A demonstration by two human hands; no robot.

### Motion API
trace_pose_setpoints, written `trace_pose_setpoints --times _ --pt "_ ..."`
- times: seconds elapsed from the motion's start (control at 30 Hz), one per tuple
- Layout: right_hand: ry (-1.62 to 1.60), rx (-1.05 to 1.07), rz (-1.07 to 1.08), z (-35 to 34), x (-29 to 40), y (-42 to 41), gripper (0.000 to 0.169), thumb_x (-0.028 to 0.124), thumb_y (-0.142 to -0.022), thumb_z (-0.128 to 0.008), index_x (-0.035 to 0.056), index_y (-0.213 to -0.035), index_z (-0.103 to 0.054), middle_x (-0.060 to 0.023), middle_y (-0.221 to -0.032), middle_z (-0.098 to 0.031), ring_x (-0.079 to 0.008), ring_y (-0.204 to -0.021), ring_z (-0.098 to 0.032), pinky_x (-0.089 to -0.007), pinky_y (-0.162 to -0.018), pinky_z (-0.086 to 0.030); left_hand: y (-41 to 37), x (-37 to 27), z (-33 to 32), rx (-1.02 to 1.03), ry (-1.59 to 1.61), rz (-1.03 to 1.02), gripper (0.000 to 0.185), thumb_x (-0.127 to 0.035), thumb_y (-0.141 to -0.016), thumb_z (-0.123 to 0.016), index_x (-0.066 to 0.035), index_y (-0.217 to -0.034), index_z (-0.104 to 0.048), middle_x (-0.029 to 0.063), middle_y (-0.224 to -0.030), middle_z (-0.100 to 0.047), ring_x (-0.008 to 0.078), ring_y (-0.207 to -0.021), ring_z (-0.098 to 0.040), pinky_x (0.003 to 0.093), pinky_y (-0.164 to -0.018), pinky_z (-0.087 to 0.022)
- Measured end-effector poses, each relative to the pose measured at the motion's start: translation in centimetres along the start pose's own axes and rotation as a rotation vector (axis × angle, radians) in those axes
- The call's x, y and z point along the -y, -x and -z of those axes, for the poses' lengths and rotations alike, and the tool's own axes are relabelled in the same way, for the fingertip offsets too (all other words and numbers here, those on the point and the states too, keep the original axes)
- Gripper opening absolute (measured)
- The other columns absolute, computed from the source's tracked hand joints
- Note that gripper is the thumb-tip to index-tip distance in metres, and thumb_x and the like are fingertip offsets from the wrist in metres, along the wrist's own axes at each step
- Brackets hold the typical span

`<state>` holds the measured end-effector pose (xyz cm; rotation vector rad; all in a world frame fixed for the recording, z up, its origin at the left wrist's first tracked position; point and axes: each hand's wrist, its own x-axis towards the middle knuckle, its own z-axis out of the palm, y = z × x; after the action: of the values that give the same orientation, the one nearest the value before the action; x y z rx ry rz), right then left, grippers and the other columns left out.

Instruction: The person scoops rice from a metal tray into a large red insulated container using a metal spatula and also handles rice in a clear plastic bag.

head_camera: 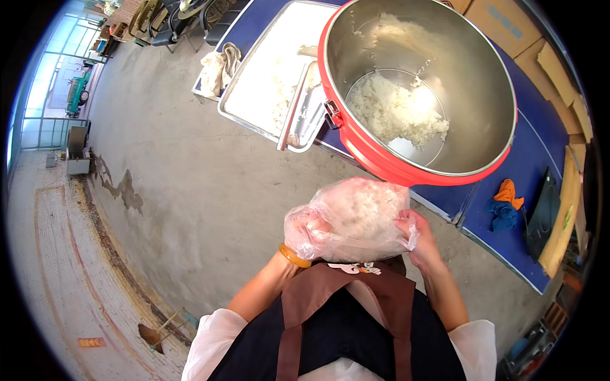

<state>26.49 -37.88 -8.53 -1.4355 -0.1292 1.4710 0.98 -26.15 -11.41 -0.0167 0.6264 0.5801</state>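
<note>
A clear plastic bag (360,219) with white, grainy food clinging inside is spread between my hands in front of my apron. My left hand (310,227) is curled at the bag's left side, covered by the crinkled film. At the opposite side, my right hand (418,235) pinches the bag's edge between thumb and fingers. Just beyond the bag stands a large red-sided steel drum (476,95), tilted in my view. Cooked white rice (395,107) lies heaped on its bottom, and grains stick to the inner wall.
The drum stands on a blue table (438,197). Left of it, a metal tray (252,88) holds white rice, with a long metal-edged tool (293,107) across its corner. Cloths (219,69) lie beside the tray. Orange cloth (509,194) and cardboard boxes (505,24) are on the right.
</note>
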Motion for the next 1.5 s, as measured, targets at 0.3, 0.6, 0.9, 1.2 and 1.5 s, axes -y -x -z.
trace_pose_setpoints --times 0.3,0.6,0.9,1.2,1.5 --pt "-0.062 0.277 0.174 -15.7 0.1 -10.6 0.018 0.006 -0.089 -0.055 -0.0020 -0.106 -0.056 -0.0040 -0.092 -0.060 -0.0097 -0.083 -0.057 -0.0234 -0.071 -0.044 3.8 -18.6 -10.7 0.194 0.020 -0.146 0.003 -0.011 -0.089 -0.045 -0.009 -0.089 -0.048 -0.0032 -0.062 -0.038 0.0105 -0.052 -0.032 0.0257 -0.048 -0.029" --pt "0.517 -0.234 0.888 -27.4 11.3 -24.9 0.054 0.001 -0.076 -0.063 0.0041 -0.127 -0.047 -0.0165 -0.126 -0.048 -0.0292 -0.115 -0.048 -0.0371 -0.093 -0.042 -6.8 -33.3 -19.9 0.446 -0.397 -0.013 0.015 -0.016 -0.094 -0.042 -0.010 -0.081 -0.046 -0.0011 -0.063 -0.041 0.0123 -0.050 -0.036 0.0253 -0.044 -0.030" --pt "0.323 -0.133 0.806 -32.9 19.9 -31.5 0.041 -0.003 -0.078 -0.057 0.0033 -0.118 -0.054 -0.0142 -0.122 -0.053 -0.0269 -0.117 -0.051 -0.0328 -0.099 -0.039 -17.6 -41.4 -25.1 0.345 -0.715 0.054 0.012 -0.014 -0.085 -0.049 -0.006 -0.079 -0.043 -0.0007 -0.062 -0.039 0.0093 -0.050 -0.035 0.0237 -0.044 -0.029" --pt "0.315 -0.194 1.028 -34.2 24.7 -29.6 0.025 0.006 -0.085 -0.060 -0.0010 -0.109 -0.060 -0.0153 -0.114 -0.058 -0.0241 -0.112 -0.054 -0.0300 -0.094 -0.041 -22.6 -43.2 -29.2 0.426 -1.087 0.186 0.014 -0.014 -0.081 -0.053 -0.003 -0.089 -0.050 -0.0008 -0.068 -0.044 0.0076 -0.056 -0.038 0.0219 -0.048 -0.030" --pt "0.164 -0.769 0.868 -34.4 27.5 -32.0 0.017 0.006 -0.088 -0.053 -0.0020 -0.095 -0.065 -0.0121 -0.076 -0.067 -0.0186 -0.065 -0.062 -0.0309 -0.064 -0.048 -28.8 -44.8 -29.8 0.592 -1.045 0.250 0.022 -0.019 -0.095 -0.046 0.000 -0.098 -0.056 0.0027 -0.075 -0.053 0.0096 -0.059 -0.047 0.0215 -0.053 -0.039"
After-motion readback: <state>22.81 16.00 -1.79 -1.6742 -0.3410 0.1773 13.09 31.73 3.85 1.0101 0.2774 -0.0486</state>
